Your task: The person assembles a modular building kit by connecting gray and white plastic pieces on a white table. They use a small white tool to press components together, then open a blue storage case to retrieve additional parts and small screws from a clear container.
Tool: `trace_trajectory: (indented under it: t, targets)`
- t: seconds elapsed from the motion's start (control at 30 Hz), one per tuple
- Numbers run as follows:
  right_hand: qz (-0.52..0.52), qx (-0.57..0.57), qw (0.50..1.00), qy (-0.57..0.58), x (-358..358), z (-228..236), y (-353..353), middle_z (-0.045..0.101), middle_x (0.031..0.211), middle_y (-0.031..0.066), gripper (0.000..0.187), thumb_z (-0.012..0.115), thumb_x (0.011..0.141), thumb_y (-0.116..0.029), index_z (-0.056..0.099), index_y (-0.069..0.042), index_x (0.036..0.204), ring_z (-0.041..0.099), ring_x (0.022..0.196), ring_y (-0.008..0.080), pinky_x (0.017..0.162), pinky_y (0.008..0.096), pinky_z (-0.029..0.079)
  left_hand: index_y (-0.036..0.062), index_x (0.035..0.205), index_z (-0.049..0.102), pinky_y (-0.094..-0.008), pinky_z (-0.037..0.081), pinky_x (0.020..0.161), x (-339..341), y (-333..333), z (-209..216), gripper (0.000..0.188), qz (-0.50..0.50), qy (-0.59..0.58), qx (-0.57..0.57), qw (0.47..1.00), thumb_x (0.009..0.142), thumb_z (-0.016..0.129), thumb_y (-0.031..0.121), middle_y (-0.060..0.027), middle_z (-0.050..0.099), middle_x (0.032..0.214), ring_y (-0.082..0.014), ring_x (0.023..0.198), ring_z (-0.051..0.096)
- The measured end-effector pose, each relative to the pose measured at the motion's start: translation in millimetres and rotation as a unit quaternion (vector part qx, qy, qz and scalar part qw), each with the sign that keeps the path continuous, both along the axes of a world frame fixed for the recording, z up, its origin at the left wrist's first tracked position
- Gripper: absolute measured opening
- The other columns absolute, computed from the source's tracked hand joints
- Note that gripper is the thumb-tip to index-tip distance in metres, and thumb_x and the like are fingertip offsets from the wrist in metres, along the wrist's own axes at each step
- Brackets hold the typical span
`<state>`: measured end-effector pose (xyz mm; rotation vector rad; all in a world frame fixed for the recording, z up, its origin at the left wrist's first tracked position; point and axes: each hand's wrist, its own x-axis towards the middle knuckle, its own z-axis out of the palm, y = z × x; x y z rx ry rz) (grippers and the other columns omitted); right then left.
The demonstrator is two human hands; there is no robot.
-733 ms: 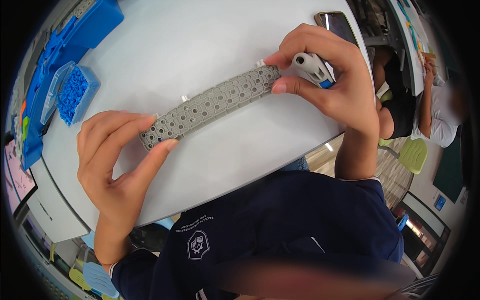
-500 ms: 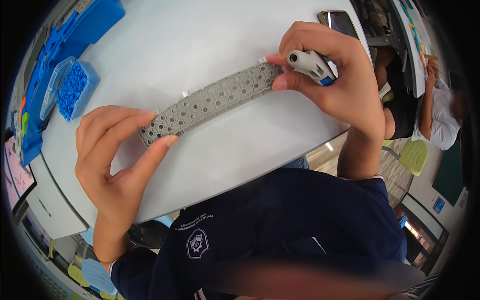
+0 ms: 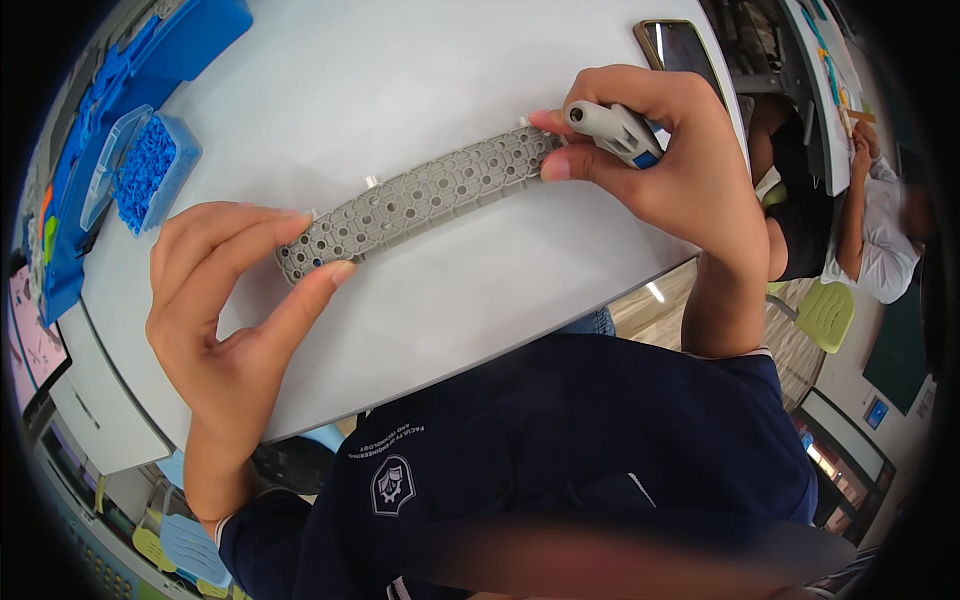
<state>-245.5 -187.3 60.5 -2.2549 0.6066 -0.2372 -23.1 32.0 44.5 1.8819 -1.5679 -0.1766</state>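
A long grey plastic strip [image 3: 420, 196] full of round holes, slightly curved, is held over the white table between my two hands, its right end higher in the picture. My left hand [image 3: 225, 300] pinches its left end between thumb and fingers. At the other end, my right hand [image 3: 670, 165] grips it with thumb and index fingertip. A grey hand tool [image 3: 615, 132] with a round hole at its tip and a blue patch also rests in my right palm, partly hidden by the fingers. Small white pegs [image 3: 373, 183] stick up along the strip's far edge.
On the white table [image 3: 430, 310], a clear box [image 3: 180, 165] of small blue pieces stands at the left beside a large blue bin [image 3: 215, 40]. A phone [image 3: 685, 50] lies at the far right corner. Another person [image 3: 880, 220] sits at a table beyond the right edge.
The strip's face has tilted a little, so less of its near side shows. My right hand has shifted slightly nearer, the tool moving with it; both hands keep their hold.
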Motion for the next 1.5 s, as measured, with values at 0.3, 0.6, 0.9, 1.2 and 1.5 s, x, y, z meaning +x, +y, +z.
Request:
trace_trajectory:
  t: [0.3, 0.6, 0.9, 1.2, 1.5]
  targets:
    - [0.015, -0.044, 0.999, -0.022, -1.6, 1.1, 7.6, 0.065, 0.081, 0.0068, 0.019, 0.081, 0.080, 0.008, 0.065, 0.003, 0.088, 0.068, 0.079, 0.0161, 0.083, 0.0288, 0.055, 0.0031, 0.097, 0.077, -0.0354, 0.046, 0.089, 4.0, 0.7, -2.2, 0.036, -0.019, 0.007, 0.002, 1.000, 0.064, 0.091, 0.006, -0.0074, 0.073, 0.097, -0.0244, 0.096, 0.064]
    - [0.175, -0.193, 0.965, -0.035, 41.6, 24.3, 31.0, 0.061, 0.085, 0.0067, 0.044, 0.080, 0.062, 0.006, 0.076, -0.001, 0.105, 0.061, 0.076, 0.0217, 0.068, 0.0317, 0.048, 0.0048, 0.097, 0.077, -0.0346, 0.047, 0.087, 6.7, 3.0, -12.3, 0.034, -0.030, -0.021, -0.044, 0.998, 0.066, 0.091, 0.008, -0.0059, 0.074, 0.098, -0.0235, 0.095, 0.065]
    - [0.169, -0.152, 0.974, 0.007, 54.4, 14.6, 28.7, 0.060, 0.091, 0.0067, 0.043, 0.088, 0.059, 0.004, 0.075, -0.001, 0.099, 0.062, 0.076, 0.0204, 0.067, 0.0297, 0.049, 0.0053, 0.096, 0.077, -0.0347, 0.047, 0.085, 7.1, 2.2, -14.8, 0.033, -0.029, -0.027, -0.060, 0.997, 0.066, 0.091, 0.008, -0.0063, 0.074, 0.096, -0.0245, 0.093, 0.065]
    - [0.179, -0.096, 0.979, -0.002, 56.8, 12.5, 22.0, 0.058, 0.081, 0.0076, 0.035, 0.089, 0.059, 0.005, 0.069, 0.003, 0.087, 0.057, 0.070, 0.0199, 0.065, 0.0294, 0.045, 0.0051, 0.097, 0.078, -0.0342, 0.047, 0.085, 7.3, 1.6, -10.0, 0.035, -0.033, -0.023, -0.044, 0.998, 0.065, 0.091, 0.008, -0.0063, 0.074, 0.097, -0.0240, 0.093, 0.065]
    - [0.195, -0.093, 0.976, -0.014, 59.2, 12.6, 20.6, 0.056, 0.078, 0.0091, 0.035, 0.088, 0.059, 0.006, 0.065, 0.004, 0.085, 0.054, 0.069, 0.0230, 0.063, 0.0322, 0.044, 0.0048, 0.096, 0.078, -0.0342, 0.047, 0.085, 6.8, 0.8, -8.2, 0.035, -0.035, -0.024, -0.033, 0.999, 0.064, 0.091, 0.008, -0.0062, 0.074, 0.097, -0.0237, 0.094, 0.065]
